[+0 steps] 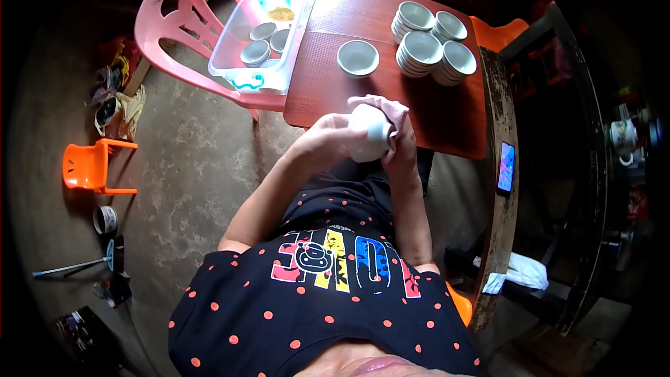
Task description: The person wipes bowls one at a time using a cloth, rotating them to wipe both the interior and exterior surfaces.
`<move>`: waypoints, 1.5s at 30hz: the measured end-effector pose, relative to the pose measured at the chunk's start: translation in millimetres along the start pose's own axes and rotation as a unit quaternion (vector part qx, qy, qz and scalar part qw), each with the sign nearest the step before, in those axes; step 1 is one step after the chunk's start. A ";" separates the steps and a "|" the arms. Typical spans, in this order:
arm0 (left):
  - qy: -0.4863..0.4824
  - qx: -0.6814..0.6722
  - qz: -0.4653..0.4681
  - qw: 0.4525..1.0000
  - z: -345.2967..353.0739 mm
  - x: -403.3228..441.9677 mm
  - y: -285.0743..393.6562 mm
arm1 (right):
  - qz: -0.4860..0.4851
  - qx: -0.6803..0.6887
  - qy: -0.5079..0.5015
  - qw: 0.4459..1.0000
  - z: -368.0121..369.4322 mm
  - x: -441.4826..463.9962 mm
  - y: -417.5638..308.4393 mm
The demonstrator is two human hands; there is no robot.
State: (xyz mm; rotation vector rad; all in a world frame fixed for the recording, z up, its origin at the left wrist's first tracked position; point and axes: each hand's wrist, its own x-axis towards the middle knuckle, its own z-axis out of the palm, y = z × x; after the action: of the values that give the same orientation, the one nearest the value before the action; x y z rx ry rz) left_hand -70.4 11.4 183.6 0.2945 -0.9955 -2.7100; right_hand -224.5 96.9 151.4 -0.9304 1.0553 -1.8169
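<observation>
Between my two hands is a white bowl (pixel 370 134), tilted on its side, in front of the table's near edge. My left hand (pixel 326 141) grips the bowl from the left. My right hand (pixel 401 145) holds a pink cloth (pixel 388 109) against the bowl's rim and right side; its fingers are partly hidden by the cloth. On the reddish table (pixel 328 91) a single bowl (pixel 358 58) stands upright beyond my hands. Farther right are several stacks of bowls (pixel 421 49).
A clear plastic bin (pixel 222 63) with several bowls sits on a pink chair (pixel 150 25) left of the table. A worn wooden beam (pixel 497 237) bearing a phone (pixel 506 168) runs along the right. An orange chair (pixel 84 166) stands on the floor at far left.
</observation>
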 end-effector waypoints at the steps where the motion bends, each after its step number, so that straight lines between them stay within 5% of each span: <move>1: 0.016 -0.042 0.004 0.999 -5.1 3.4 -0.2 | -0.061 -0.111 0.012 0.992 -0.9 2.4 -3.0; 2: 0.021 -0.118 0.027 0.992 -3.7 7.5 -3.0 | -0.007 -0.011 0.037 0.999 9.2 2.4 -13.4; 6: 0.046 -0.274 0.070 0.958 2.3 26.6 -11.9 | -0.232 -0.347 0.116 0.901 28.1 -3.6 -27.4; 8: 0.034 -0.254 0.061 0.965 3.8 33.3 -8.6 | -0.227 -0.391 0.122 0.884 20.3 -9.1 -24.6; 11: 0.051 -0.192 0.074 0.977 3.3 38.6 -9.0 | -0.108 -0.265 0.104 0.952 5.4 -9.4 -35.4; 14: 0.061 -0.087 0.093 0.990 -4.7 43.7 -0.8 | -0.098 -0.093 0.135 0.982 14.4 -13.5 -45.5; 15: 0.055 -0.004 0.047 0.997 -5.2 43.7 3.9 | -0.143 -0.348 0.055 0.925 11.0 -9.4 -46.6; 16: 0.051 0.080 0.001 0.995 -6.4 42.2 8.1 | -0.225 -0.558 0.007 0.799 7.7 -5.4 -47.8; 18: -0.035 0.283 0.106 0.952 -1.0 36.4 12.2 | -0.227 -0.596 -0.049 0.769 23.6 9.3 -56.5; 19: -0.070 0.303 0.048 0.949 -17.7 36.5 8.8 | -0.239 -0.555 -0.029 0.796 15.7 20.8 -51.7; 20: -0.104 0.321 -0.010 0.941 -34.6 36.6 5.5 | -0.356 -0.587 -0.107 0.719 -3.6 32.2 -45.0; 21: -0.072 0.264 -0.018 0.962 -0.3 32.7 21.0 | -0.083 -0.345 -0.078 0.932 -19.2 34.6 -39.1; 22: -0.069 0.271 0.003 0.960 -0.7 32.4 16.9 | 0.202 -0.042 -0.032 0.978 -30.1 35.9 -32.0; 23: -0.067 0.280 0.028 0.957 -3.5 34.2 13.0 | 0.089 0.194 -0.086 0.973 -31.7 37.6 -19.8; 24: -0.066 0.289 0.054 0.954 -7.2 37.6 9.1 | 0.157 0.312 0.043 0.936 -25.3 29.1 -15.8; 27: -0.028 0.429 0.115 0.896 4.8 50.7 12.4 | 0.124 0.623 -0.057 0.770 -20.6 33.5 27.1; 31: 0.030 0.460 0.136 0.877 1.4 60.5 26.4 | 0.238 0.418 0.043 0.876 -43.7 22.9 32.3; 32: 0.055 0.525 0.191 0.827 -1.7 66.2 30.1 | 0.169 0.370 -0.020 0.913 -24.0 32.2 12.5; 33: 0.050 0.588 0.232 0.773 -6.9 72.3 39.1 | 0.099 0.147 -0.031 0.984 -25.5 21.3 5.8; 35: 0.053 0.666 0.252 0.700 -20.6 83.6 59.9 | 0.225 0.372 0.060 0.898 -31.6 11.6 7.1; 36: 0.067 0.701 0.237 0.670 -30.0 89.0 65.0 | 0.230 0.467 -0.020 0.854 -34.3 13.4 4.3; 39: 0.075 0.770 0.238 0.587 -60.1 108.6 68.1 | 0.292 0.410 0.065 0.862 -51.3 -13.9 11.6; 40: 0.065 0.785 0.233 0.570 -66.2 112.7 69.8 | 0.289 0.426 0.022 0.857 -59.7 -19.0 19.6; 42: 0.049 0.807 0.230 0.541 -67.6 116.4 71.3 | 0.185 0.330 -0.040 0.925 -58.1 -23.5 6.4; 43: 0.041 0.815 0.230 0.529 -62.1 114.7 72.5 | 0.227 0.341 -0.034 0.912 -65.9 -18.4 3.0; 45: -0.004 0.831 0.219 0.511 -52.2 109.6 76.0 | 0.126 0.233 0.035 0.964 -70.0 -5.0 -16.5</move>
State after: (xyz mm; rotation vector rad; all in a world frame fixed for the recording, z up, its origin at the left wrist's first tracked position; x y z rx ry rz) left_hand -149.0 -108.4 182.9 0.2042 -2.7345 -0.4666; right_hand -288.5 127.7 139.1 -0.4302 0.7005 -1.7795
